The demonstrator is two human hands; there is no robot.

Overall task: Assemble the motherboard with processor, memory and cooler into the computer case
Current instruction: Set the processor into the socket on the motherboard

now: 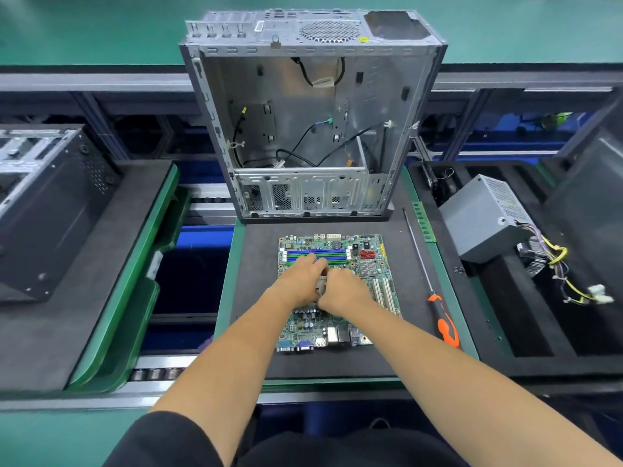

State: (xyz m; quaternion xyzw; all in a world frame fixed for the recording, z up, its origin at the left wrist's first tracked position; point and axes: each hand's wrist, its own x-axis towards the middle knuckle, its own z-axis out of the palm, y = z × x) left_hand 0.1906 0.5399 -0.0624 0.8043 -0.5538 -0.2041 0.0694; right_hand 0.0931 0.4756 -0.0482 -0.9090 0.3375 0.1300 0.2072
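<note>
Scene: I look down on a motherboard lying flat on the dark mat of the table, centre of the frame, its port edge toward me.
Case: The open computer case lies just beyond the board's far edge, upper centre, cavity facing up, loose cables inside.
Left hand: My left hand rests on the middle of the board, fingers curled down over a pale part at the socket area; what that part is, I cannot tell.
Right hand: My right hand touches the left one, fingers likewise bent onto the same part.
Memory: Blue and green memory slots run left to right just past my fingertips; a loose green memory stick lies at the mat's right edge.
Key relation: The board's long axis runs away from me toward the case, so the board goes straight ahead; both hands sit equally near.
Step, as I judge it: Processor seating, early in the job.
Also present: An orange-handled screwdriver lies right of the board; a grey power supply sits further right.
</note>
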